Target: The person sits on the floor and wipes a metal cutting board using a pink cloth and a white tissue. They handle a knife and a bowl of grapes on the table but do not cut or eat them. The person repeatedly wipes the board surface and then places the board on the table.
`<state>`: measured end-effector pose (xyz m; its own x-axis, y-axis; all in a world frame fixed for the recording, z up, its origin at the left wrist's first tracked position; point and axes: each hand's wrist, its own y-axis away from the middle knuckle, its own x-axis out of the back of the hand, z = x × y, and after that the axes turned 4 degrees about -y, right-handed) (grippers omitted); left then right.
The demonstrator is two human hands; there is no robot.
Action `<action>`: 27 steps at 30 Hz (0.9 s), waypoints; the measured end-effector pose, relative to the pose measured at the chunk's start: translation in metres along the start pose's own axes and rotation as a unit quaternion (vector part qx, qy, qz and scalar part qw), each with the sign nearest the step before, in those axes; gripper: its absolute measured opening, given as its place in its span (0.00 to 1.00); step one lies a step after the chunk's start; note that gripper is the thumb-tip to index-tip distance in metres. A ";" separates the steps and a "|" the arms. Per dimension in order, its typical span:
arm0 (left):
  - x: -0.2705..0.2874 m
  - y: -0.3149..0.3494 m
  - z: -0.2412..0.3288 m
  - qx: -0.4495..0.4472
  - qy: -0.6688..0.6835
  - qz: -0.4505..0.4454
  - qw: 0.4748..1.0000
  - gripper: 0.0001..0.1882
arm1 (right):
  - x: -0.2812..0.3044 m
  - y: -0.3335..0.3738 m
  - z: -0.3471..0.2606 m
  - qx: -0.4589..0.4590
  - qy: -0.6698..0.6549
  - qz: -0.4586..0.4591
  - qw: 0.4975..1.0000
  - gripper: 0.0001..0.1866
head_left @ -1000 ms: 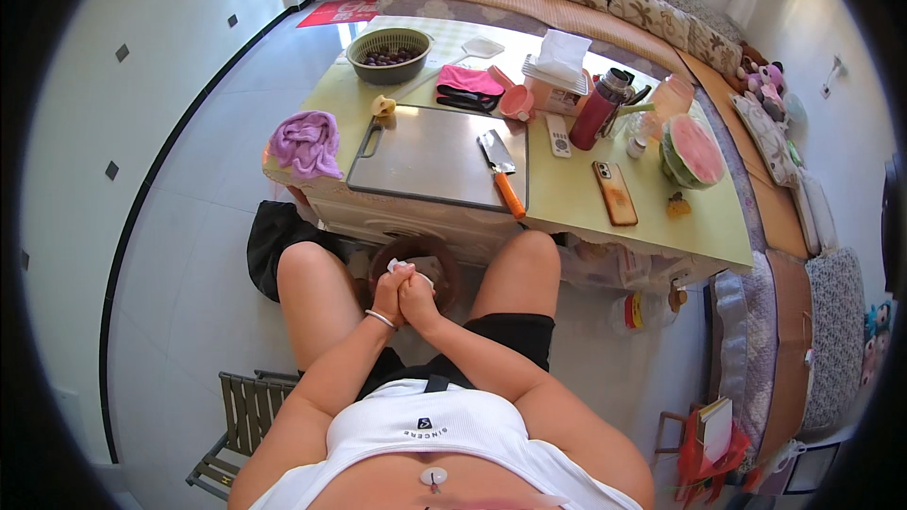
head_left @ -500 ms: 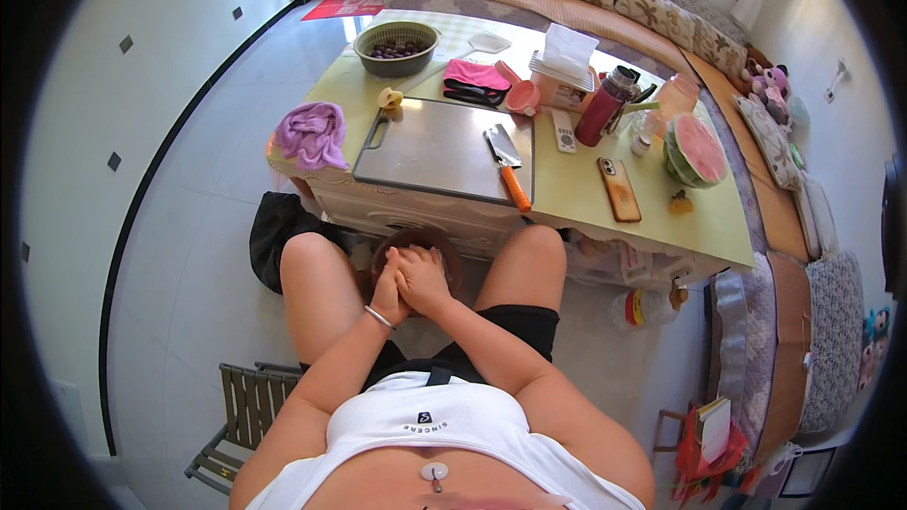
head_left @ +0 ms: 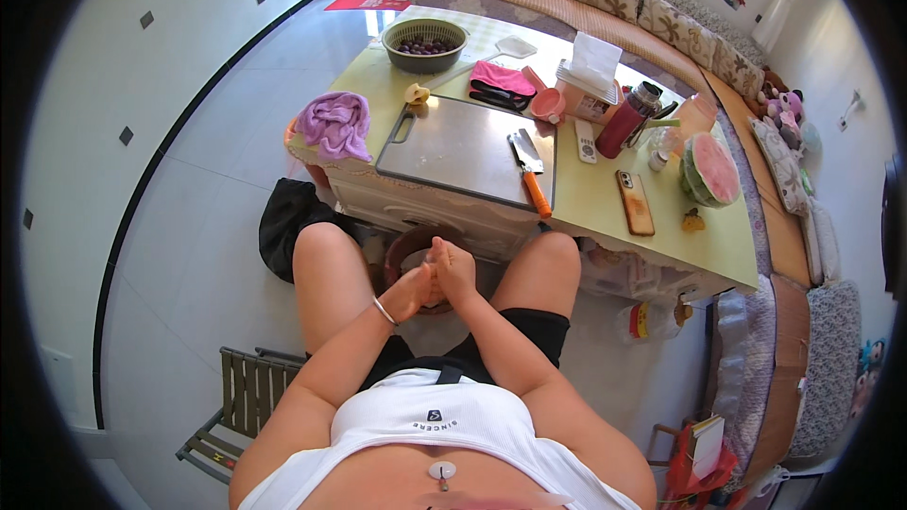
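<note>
My left hand [head_left: 410, 294], with a pale bracelet at its wrist, is pressed against my right hand [head_left: 455, 271] between my knees. The right hand's fingers look wrapped over those of the left, which are mostly hidden. No object shows between the palms. Beneath them on the floor is a reddish-brown basin [head_left: 394, 263], partly covered by my hands. Beyond my knees, a steel-faced cutting board [head_left: 463, 146] with a grey rim lies at the table's near edge. On its right side rests a cleaver [head_left: 526, 153] with an orange handle, which reaches past the board's edge.
On the table [head_left: 590, 208] are a purple cloth [head_left: 333, 125], a colander of dark round fruit [head_left: 423, 59], a phone [head_left: 635, 203], a red thermos [head_left: 627, 121] and a cut watermelon [head_left: 709, 172]. A folding stool [head_left: 248, 406] stands left. A black bag [head_left: 288, 231] sits by my left knee.
My hands have turned against each other, and the right hand now sits more upright around the left fingers. The whole view has shifted slightly; the table things stay where they were.
</note>
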<state>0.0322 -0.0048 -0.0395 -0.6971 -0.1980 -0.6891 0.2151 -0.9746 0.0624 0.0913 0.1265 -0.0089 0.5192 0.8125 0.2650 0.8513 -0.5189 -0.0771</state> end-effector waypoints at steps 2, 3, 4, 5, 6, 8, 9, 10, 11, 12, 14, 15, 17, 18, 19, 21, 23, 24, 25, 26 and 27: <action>0.000 -0.001 0.001 -0.034 0.119 0.027 0.992 0.49 | -0.008 -0.004 0.004 0.218 0.111 0.072 0.967 0.23; -0.009 -0.002 0.005 -0.061 0.198 0.062 0.976 0.50 | -0.011 -0.007 0.004 0.323 0.164 0.107 0.926 0.23; -0.016 -0.002 0.009 -0.087 0.275 0.097 0.953 0.52 | -0.012 -0.002 0.005 0.295 0.167 0.072 0.938 0.21; -0.021 0.000 0.013 -0.080 0.206 0.060 0.973 0.53 | -0.011 -0.002 0.006 0.241 0.124 0.066 0.960 0.22; -0.024 0.004 0.016 -0.074 0.138 0.026 0.987 0.54 | -0.010 0.000 0.007 0.184 0.080 0.057 0.978 0.22; -0.017 0.007 0.014 -0.052 0.036 -0.046 0.997 0.56 | -0.006 -0.002 0.010 0.058 0.019 0.037 0.997 0.23; -0.024 0.008 0.017 -0.048 -0.028 -0.029 0.998 0.56 | -0.006 -0.006 0.016 -0.001 -0.077 0.070 0.995 0.24; -0.038 0.007 0.023 -0.045 -0.093 -0.016 0.994 0.56 | -0.006 -0.014 0.028 -0.060 -0.171 0.105 0.978 0.25; -0.048 0.006 0.029 -0.041 -0.158 -0.004 0.987 0.56 | -0.005 -0.020 0.040 -0.116 -0.263 0.139 0.948 0.26; -0.051 0.007 0.034 -0.057 -0.211 -0.018 0.976 0.54 | 0.000 -0.023 0.042 -0.173 -0.369 0.143 0.902 0.26; -0.051 0.005 0.033 -0.133 -0.162 0.024 0.977 0.53 | 0.003 -0.028 0.046 -0.219 -0.533 0.111 0.810 0.25; -0.050 0.004 0.031 -0.171 -0.134 0.046 0.975 0.52 | 0.005 -0.027 0.043 -0.240 -0.605 0.093 0.753 0.25; -0.047 0.002 0.031 -0.238 0.031 0.024 0.970 0.49 | 0.003 -0.009 0.007 -0.254 -0.650 -0.024 0.716 0.25; -0.040 0.001 0.028 -0.219 0.102 0.012 0.970 0.49 | 0.001 0.000 -0.016 -0.258 -0.668 -0.083 0.693 0.25; -0.033 -0.004 0.025 -0.199 0.172 -0.004 0.965 0.48 | 0.000 0.002 -0.028 -0.257 -0.683 -0.142 0.668 0.26; -0.029 -0.023 0.010 -0.113 0.067 0.103 0.986 0.48 | -0.008 0.000 0.012 -0.273 -0.653 -0.113 0.697 0.23; -0.049 -0.024 0.000 -0.134 -0.155 0.141 0.969 0.45 | -0.010 -0.004 0.045 -0.274 -0.647 -0.125 0.701 0.22; -0.052 -0.022 -0.006 -0.185 -0.236 0.127 0.946 0.47 | -0.011 -0.003 0.037 -0.285 -0.634 -0.096 0.713 0.20; -0.053 -0.021 -0.009 -0.233 -0.314 0.112 0.913 0.49 | -0.014 -0.003 0.031 -0.274 -0.624 -0.093 0.726 0.20; -0.052 -0.017 -0.008 -0.231 -0.379 0.106 0.890 0.50 | -0.018 -0.004 0.026 -0.263 -0.614 -0.090 0.738 0.20; -0.055 -0.016 -0.007 -0.230 -0.437 0.096 0.864 0.52 | -0.015 -0.005 0.025 -0.251 -0.600 -0.082 0.755 0.20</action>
<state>0.0718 0.0219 -0.0079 -0.8256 -0.5506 0.1231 0.4928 -0.8099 -0.3181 0.0813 0.1237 -0.0360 0.3602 0.3768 -0.8534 0.9323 -0.1765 0.3156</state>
